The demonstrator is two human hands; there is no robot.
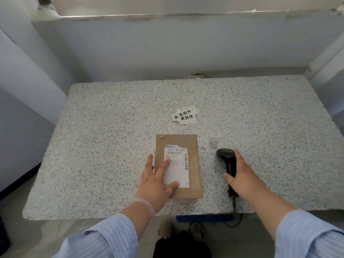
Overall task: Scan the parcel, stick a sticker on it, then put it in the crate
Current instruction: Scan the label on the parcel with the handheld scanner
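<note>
A flat brown cardboard parcel (193, 164) with a white shipping label lies near the front of the speckled table (111, 127). My left hand (156, 181) rests flat on the parcel's left side, fingers spread over the label. To the right lies a black barcode scanner (226, 155) with its cable running off the front edge. My right hand (240, 174) lies over the scanner's handle, fingers curling around it. A small pile of white stickers (185, 115) with black characters sits beyond the parcel. No crate is in view.
Pale partition walls close in the table at the back and on both sides. A blue edge (204, 218) shows under the table's front rim. Floor and my dark shoes are visible below.
</note>
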